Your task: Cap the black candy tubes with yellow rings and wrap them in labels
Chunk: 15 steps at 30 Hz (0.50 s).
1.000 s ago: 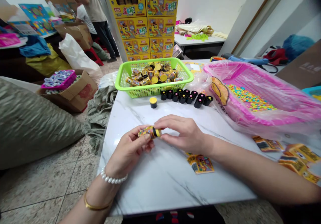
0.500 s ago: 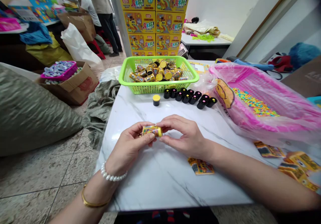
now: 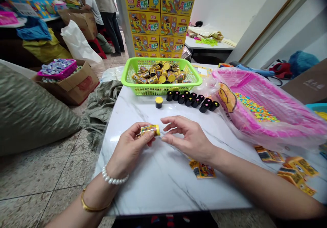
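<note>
My left hand [image 3: 134,143] is closed round a small yellow-capped cup [image 3: 150,130] with a printed wrapper, lying sideways with its cap to the right. Just right of the cap is my right hand [image 3: 187,137], its fingers apart and holding nothing. Beyond them a single black cup with a yellow lid [image 3: 158,102] stands upright. To its right are several black cups [image 3: 189,100] with a pink or yellow dot on top. Printed wrappers [image 3: 202,169] lie flat below my right wrist.
A green basket [image 3: 127,80] of wrapped cups stands at the table's back. To the right is a pink basket [image 3: 288,129], plastic-lined, with colourful candies [image 3: 255,109]. More wrappers [image 3: 297,172] lie at right. Yellow boxes [image 3: 146,22] are stacked behind; a person [image 3: 108,13] stands at back left.
My right hand has come off the cup's yellow cap and opened slightly to the right. My left hand still holds the cup, shifted a little left.
</note>
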Each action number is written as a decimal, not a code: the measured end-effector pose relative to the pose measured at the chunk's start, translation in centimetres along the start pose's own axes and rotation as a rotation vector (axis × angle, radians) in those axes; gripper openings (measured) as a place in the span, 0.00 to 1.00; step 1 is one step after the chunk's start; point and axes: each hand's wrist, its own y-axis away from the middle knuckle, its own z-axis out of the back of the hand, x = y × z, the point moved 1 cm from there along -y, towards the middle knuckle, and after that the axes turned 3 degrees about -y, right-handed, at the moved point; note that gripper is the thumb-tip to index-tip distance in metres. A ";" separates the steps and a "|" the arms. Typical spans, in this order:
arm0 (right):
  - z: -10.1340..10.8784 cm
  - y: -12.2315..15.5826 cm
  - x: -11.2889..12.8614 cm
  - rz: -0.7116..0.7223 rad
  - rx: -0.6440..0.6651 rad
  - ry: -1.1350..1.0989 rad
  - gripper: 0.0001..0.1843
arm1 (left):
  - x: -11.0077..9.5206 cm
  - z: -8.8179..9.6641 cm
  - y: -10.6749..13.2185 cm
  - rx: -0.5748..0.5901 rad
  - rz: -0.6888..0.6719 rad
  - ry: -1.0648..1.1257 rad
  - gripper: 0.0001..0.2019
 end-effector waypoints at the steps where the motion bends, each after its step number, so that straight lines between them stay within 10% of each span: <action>1: -0.1 0.1 0.0 0.024 0.021 0.017 0.22 | -0.1 0.0 0.0 0.005 0.001 0.007 0.13; 6: -0.5 0.5 -0.5 0.097 0.052 0.065 0.13 | -0.4 -0.2 0.4 0.034 0.001 -0.062 0.14; 11: -0.1 0.5 -0.7 0.469 0.057 0.275 0.12 | -0.5 0.1 0.5 0.076 0.040 -0.092 0.14; 15: 0.1 0.1 -1.0 0.395 0.066 0.252 0.15 | -0.6 0.3 0.4 0.139 0.013 -0.024 0.15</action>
